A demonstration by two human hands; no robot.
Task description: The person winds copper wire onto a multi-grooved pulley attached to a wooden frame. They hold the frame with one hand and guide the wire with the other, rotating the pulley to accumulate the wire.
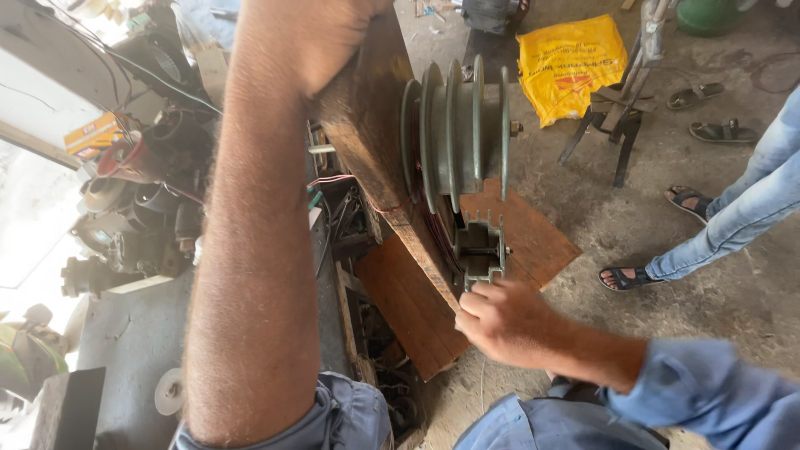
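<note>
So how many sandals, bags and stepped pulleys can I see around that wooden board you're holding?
Sandals lying loose on the floor: 2
Sandals worn by the other person: 2
Yellow bags: 1
Stepped pulleys on the wooden board: 1
Total: 6
The left hand grips the board's top; the right hand its lower end.

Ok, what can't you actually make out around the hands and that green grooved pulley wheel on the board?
- Left hand: fingers cut off by the head view's top edge; grip on the worn wooden board unclear.
- Right hand: fingertips hidden behind the board edge and small green metal bracket.
- Green grooved pulley wheel: its mounting is hidden by the board.
- Standing person: only jeans and sandals show.
</note>
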